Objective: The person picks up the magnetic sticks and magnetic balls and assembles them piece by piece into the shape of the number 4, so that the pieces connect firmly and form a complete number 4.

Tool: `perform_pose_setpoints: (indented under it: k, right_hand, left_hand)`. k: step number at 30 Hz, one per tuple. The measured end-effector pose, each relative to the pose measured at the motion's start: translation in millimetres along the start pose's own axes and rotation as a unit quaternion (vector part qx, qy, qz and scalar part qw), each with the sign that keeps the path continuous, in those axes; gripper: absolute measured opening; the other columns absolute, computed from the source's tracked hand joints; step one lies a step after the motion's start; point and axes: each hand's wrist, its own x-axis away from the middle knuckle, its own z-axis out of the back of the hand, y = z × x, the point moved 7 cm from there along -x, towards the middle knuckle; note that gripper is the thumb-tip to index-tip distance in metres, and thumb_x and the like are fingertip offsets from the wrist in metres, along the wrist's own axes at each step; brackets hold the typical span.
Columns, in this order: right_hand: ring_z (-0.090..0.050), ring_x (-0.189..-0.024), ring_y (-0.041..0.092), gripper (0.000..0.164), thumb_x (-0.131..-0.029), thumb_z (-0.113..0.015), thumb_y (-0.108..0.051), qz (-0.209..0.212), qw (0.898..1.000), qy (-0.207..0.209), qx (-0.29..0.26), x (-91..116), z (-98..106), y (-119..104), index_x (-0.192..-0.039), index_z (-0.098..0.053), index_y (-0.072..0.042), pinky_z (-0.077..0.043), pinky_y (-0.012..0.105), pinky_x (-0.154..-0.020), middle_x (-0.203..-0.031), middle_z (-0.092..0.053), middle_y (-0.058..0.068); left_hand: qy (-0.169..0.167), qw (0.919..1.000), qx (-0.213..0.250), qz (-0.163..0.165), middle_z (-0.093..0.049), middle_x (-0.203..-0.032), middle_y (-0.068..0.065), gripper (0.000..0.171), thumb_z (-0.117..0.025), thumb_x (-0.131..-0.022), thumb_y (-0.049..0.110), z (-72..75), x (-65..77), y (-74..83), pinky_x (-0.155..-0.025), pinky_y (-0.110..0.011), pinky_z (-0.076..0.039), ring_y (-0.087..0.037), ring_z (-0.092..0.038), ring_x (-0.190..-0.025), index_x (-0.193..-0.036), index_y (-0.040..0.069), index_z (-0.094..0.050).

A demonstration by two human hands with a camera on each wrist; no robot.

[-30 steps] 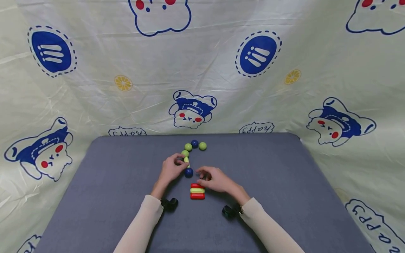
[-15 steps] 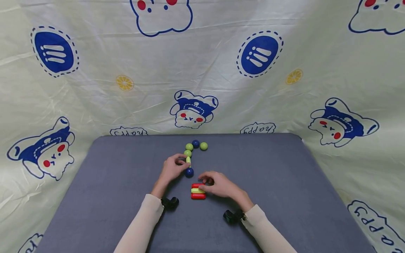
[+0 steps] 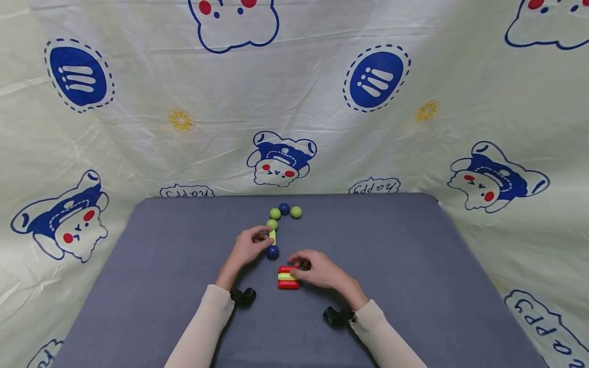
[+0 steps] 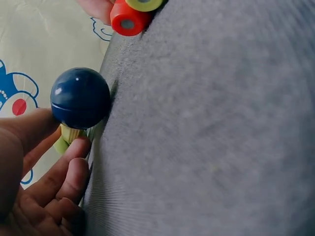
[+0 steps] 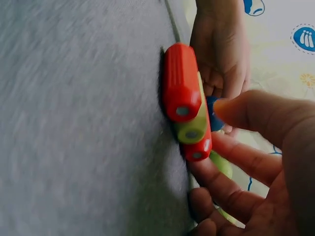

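Observation:
My left hand [image 3: 248, 248] pinches a short yellow-green rod [image 3: 273, 236] between thumb and fingers. A blue ball [image 4: 80, 98] sits at its near end, and a green ball [image 3: 272, 224] at its far end. Right of them, my right hand [image 3: 319, 268] hovers with spread thumb and fingers at a row of three short rods lying side by side: a red rod [image 5: 181, 81], a yellow-green rod [image 5: 192, 132] and another red rod [image 5: 198, 150]. Grey discs show in the rods' ends. Whether the right fingertips touch the rods is hard to tell.
Beyond the left hand lie a green ball [image 3: 275, 213], a blue ball [image 3: 284, 209] and another green ball [image 3: 296, 211] in a short arc. All stand on a grey cloth-covered table [image 3: 391, 245], with a printed curtain [image 3: 322, 153] behind its far edge.
The right hand has drawn back toward the row of rods, its thumb now over the yellow-green one. The left hand has shifted slightly with its rod, the blue ball nudged nearer.

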Motion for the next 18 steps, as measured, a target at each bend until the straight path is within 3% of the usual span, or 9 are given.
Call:
perform_pose_setpoints:
  k: [18]
  right_hand:
    - [-0.059,-0.086,0.01,0.018,-0.098,-0.068,-0.02,-0.004,1.0,0.013,0.02,2.4,5.0,-3.8,-0.109,-0.078,-0.011,-0.049,0.027,-0.076,-0.101,-0.071,0.0]
  left_hand:
    - [0.027,0.9995,0.011,0.012,-0.077,-0.101,-0.008,0.029,-0.078,-0.093,0.02,-0.6,3.8,-3.8,-0.073,-0.03,-0.049,-0.013,-0.061,-0.076,-0.121,0.013,-0.075]
